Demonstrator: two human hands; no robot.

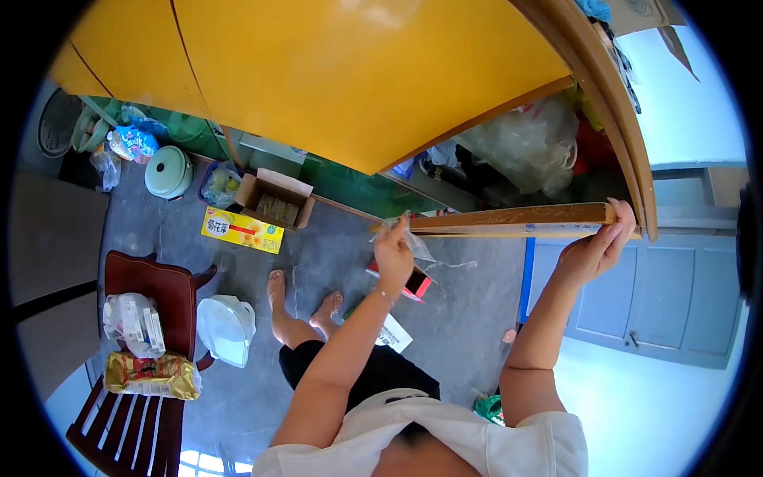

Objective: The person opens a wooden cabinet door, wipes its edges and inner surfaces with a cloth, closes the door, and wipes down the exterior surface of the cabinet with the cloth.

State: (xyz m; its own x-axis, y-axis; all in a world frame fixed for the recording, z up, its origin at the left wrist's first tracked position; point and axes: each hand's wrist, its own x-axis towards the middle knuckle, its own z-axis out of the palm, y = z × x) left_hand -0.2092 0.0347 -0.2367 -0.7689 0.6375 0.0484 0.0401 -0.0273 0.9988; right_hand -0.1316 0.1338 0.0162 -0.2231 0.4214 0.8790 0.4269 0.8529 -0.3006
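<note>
My left hand (395, 253) is closed on a small clear plastic bag (420, 246), which hangs out to the right of its fingers. Just beyond it lies the low end of an open cabinet door (509, 218), seen edge-on. My right hand (594, 248) grips the far right end of that door, fingers wrapped over the worn wooden edge. Behind the door, the open cabinet compartment (556, 191) shows bunched translucent plastic bags (524, 143) and dark items I cannot make out.
Yellow cabinet doors (334, 71) span the top. On the floor are an open cardboard box (274, 199), a yellow carton (242, 230), a pale green lidded pot (168, 172), a red box (415, 285) and a white bucket (226, 330). A wooden chair (151, 274) holds packages.
</note>
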